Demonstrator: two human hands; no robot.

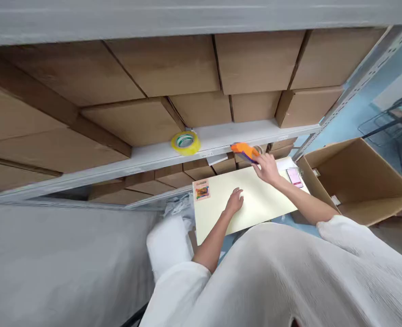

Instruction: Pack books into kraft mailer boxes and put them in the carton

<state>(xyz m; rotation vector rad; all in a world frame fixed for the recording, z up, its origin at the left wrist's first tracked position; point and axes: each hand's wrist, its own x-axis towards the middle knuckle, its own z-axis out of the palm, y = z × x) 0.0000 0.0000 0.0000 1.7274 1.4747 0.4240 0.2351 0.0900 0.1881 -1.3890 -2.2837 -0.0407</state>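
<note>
My right hand (267,168) is wrapped round an orange tape dispenser (243,150) with a dark blue edge, held up over the far side of a pale yellow tabletop (217,213). A roll shows behind its near end, partly hidden by my fingers. Low over the middle of the tabletop is my left hand (235,201), fingers loosely bent, with a gap between them and the thumb. Whether it touches the surface is hard to see. On the tabletop's left corner lies an orange-pink picture card or packet (201,190). A phone with a lit pink screen (294,177) rests at the right end.
Ahead, a grey metal shelf (221,136) is packed with cardboard boxes (255,59). A yellow tape roll (186,143) sits on its edge. To the right stands a large open carton (357,181). White wrapping and plastic bags (180,209) lie left of the tabletop.
</note>
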